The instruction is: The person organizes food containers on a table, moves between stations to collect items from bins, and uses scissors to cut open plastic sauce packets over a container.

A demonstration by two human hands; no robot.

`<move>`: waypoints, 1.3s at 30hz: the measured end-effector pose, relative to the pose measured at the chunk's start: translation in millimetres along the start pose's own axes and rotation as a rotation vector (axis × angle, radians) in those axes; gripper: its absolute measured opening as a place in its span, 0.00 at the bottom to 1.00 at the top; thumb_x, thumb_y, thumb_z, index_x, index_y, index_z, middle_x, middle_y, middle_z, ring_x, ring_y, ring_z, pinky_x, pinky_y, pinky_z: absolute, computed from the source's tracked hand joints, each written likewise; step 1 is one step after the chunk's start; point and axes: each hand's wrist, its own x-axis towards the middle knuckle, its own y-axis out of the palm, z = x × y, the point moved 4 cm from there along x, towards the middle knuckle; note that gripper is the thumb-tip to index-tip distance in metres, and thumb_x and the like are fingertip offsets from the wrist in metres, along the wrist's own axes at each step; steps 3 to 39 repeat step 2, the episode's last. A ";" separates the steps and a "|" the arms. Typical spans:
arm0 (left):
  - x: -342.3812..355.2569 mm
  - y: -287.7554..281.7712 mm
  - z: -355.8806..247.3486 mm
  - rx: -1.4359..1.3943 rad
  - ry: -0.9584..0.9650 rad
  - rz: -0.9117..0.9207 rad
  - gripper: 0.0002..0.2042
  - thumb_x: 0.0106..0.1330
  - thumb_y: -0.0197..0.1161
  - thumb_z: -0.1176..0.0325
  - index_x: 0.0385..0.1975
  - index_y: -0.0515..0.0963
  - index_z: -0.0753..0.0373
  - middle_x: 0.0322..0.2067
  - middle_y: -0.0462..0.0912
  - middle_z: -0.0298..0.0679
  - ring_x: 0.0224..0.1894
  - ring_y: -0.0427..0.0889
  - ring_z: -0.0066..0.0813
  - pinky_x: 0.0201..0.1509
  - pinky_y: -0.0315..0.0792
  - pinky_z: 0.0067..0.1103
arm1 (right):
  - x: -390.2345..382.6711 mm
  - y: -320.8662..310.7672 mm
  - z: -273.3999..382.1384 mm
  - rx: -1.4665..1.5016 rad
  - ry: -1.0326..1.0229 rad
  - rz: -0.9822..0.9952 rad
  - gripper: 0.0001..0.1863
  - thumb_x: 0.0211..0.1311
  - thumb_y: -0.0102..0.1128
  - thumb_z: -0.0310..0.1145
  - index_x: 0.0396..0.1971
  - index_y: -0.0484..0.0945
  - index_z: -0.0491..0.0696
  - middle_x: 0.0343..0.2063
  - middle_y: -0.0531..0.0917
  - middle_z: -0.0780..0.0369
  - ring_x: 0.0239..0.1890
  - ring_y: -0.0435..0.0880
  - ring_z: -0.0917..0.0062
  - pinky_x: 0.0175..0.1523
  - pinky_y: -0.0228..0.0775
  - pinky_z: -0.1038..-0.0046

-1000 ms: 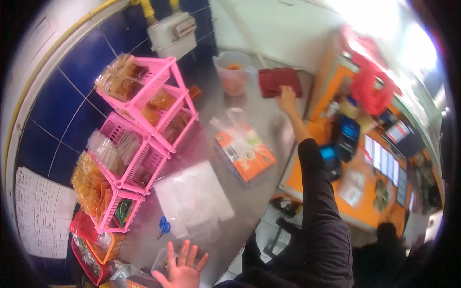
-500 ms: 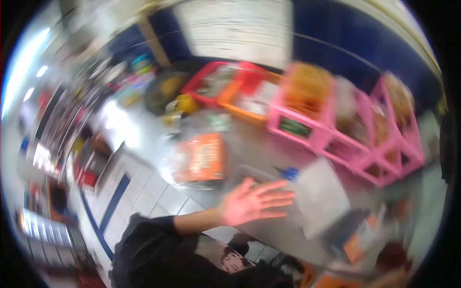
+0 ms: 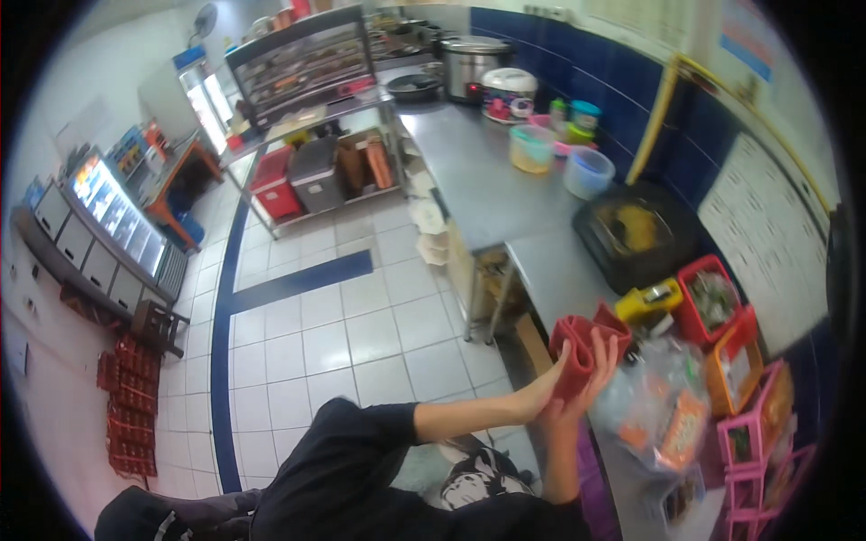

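Both my hands are raised in front of me at the near edge of the steel counter [image 3: 555,270]. Between them is a dark red folded piece [image 3: 574,365], stiff-looking with open folds at its top; whether it is a wallet or folded cloth I cannot tell. My left hand [image 3: 541,392] grips it from the left and below. On its other side, my right hand [image 3: 588,397] has its fingers curled round the folds. Just right of my hands, a clear plastic bag [image 3: 654,388] with orange packets lies on the counter.
Along the wall stand a black tray-like pan [image 3: 631,239], a red basket [image 3: 708,302], an orange basket [image 3: 735,365] and pink baskets [image 3: 744,451]. Further off are plastic tubs [image 3: 588,171] and a rice cooker [image 3: 508,95]. White floor tiles [image 3: 361,343] lie left.
My view has swung left along the counter. The open left hand has closed on the dark red piece, and my right hand has come up from the lower right to join it.
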 end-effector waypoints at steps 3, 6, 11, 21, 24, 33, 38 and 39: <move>-28.9 -62.5 -50.0 0.150 0.028 -0.161 0.36 0.62 0.42 0.39 0.65 0.46 0.53 0.62 0.55 0.35 0.63 0.54 0.21 0.65 0.49 0.21 | 25.0 78.1 21.0 -0.016 -0.023 -0.054 0.37 0.53 0.50 0.57 0.57 0.61 0.48 0.64 0.54 0.53 0.66 0.45 0.49 0.66 0.35 0.53; -28.9 -62.5 -50.0 0.150 0.028 -0.161 0.36 0.62 0.42 0.39 0.65 0.46 0.53 0.62 0.55 0.35 0.63 0.54 0.21 0.65 0.49 0.21 | 25.0 78.1 21.0 -0.016 -0.023 -0.054 0.37 0.53 0.50 0.57 0.57 0.61 0.48 0.64 0.54 0.53 0.66 0.45 0.49 0.66 0.35 0.53; -28.9 -62.5 -50.0 0.150 0.028 -0.161 0.36 0.62 0.42 0.39 0.65 0.46 0.53 0.62 0.55 0.35 0.63 0.54 0.21 0.65 0.49 0.21 | 25.0 78.1 21.0 -0.016 -0.023 -0.054 0.37 0.53 0.50 0.57 0.57 0.61 0.48 0.64 0.54 0.53 0.66 0.45 0.49 0.66 0.35 0.53; -28.9 -62.5 -50.0 0.150 0.028 -0.161 0.36 0.62 0.42 0.39 0.65 0.46 0.53 0.62 0.55 0.35 0.63 0.54 0.21 0.65 0.49 0.21 | 25.0 78.1 21.0 -0.016 -0.023 -0.054 0.37 0.53 0.50 0.57 0.57 0.61 0.48 0.64 0.54 0.53 0.66 0.45 0.49 0.66 0.35 0.53; -28.9 -62.5 -50.0 0.150 0.028 -0.161 0.36 0.62 0.42 0.39 0.65 0.46 0.53 0.62 0.55 0.35 0.63 0.54 0.21 0.65 0.49 0.21 | 25.0 78.1 21.0 -0.016 -0.023 -0.054 0.37 0.53 0.50 0.57 0.57 0.61 0.48 0.64 0.54 0.53 0.66 0.45 0.49 0.66 0.35 0.53; -28.9 -62.5 -50.0 0.150 0.028 -0.161 0.36 0.62 0.42 0.39 0.65 0.46 0.53 0.62 0.55 0.35 0.63 0.54 0.21 0.65 0.49 0.21 | 25.0 78.1 21.0 -0.016 -0.023 -0.054 0.37 0.53 0.50 0.57 0.57 0.61 0.48 0.64 0.54 0.53 0.66 0.45 0.49 0.66 0.35 0.53; -28.9 -62.5 -50.0 0.150 0.028 -0.161 0.36 0.62 0.42 0.39 0.65 0.46 0.53 0.62 0.55 0.35 0.63 0.54 0.21 0.65 0.49 0.21 | 25.0 78.1 21.0 -0.016 -0.023 -0.054 0.37 0.53 0.50 0.57 0.57 0.61 0.48 0.64 0.54 0.53 0.66 0.45 0.49 0.66 0.35 0.53; -28.9 -62.5 -50.0 0.150 0.028 -0.161 0.36 0.62 0.42 0.39 0.65 0.46 0.53 0.62 0.55 0.35 0.63 0.54 0.21 0.65 0.49 0.21 | 25.0 78.1 21.0 -0.016 -0.023 -0.054 0.37 0.53 0.50 0.57 0.57 0.61 0.48 0.64 0.54 0.53 0.66 0.45 0.49 0.66 0.35 0.53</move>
